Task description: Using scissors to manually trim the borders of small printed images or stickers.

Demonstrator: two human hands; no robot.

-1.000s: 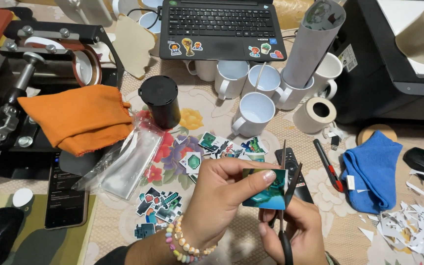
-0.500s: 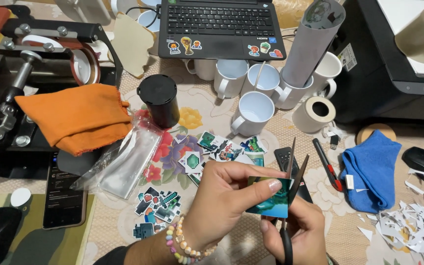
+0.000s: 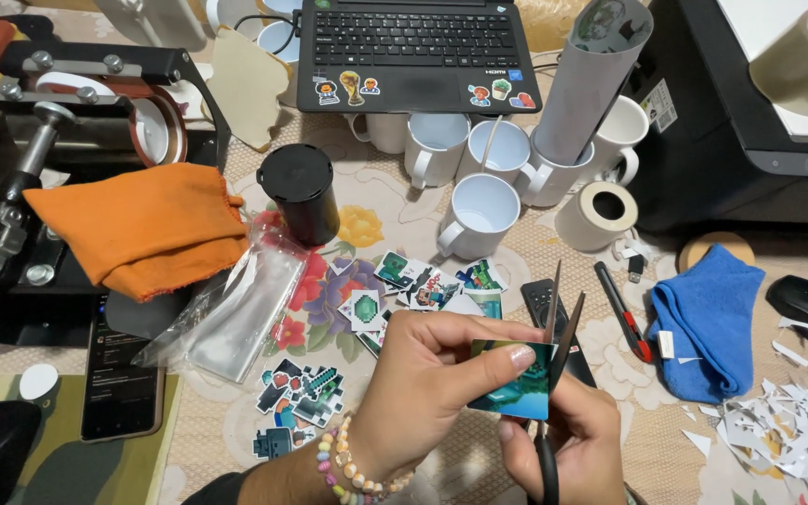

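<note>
Your left hand (image 3: 432, 393) pinched the sticker (image 3: 516, 385); right hand (image 3: 563, 440) gripped open scissors (image 3: 554, 374) beside it. Thumb sat close, nick risk.

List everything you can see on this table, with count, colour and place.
laptop: one, black, top centre
mugs: about seven, white, below laptop
black mug: one, left of white mugs
orange cloth: one, left
blue cloth: one, right
tape roll: one, beige, right of mugs
stickers: many, multicoloured, centre
phone: one, black, lower left
scraps: many, white, lower right
scissors: one, black, in right hand
picture: one, teal, in left hand
left hand
right hand
</note>
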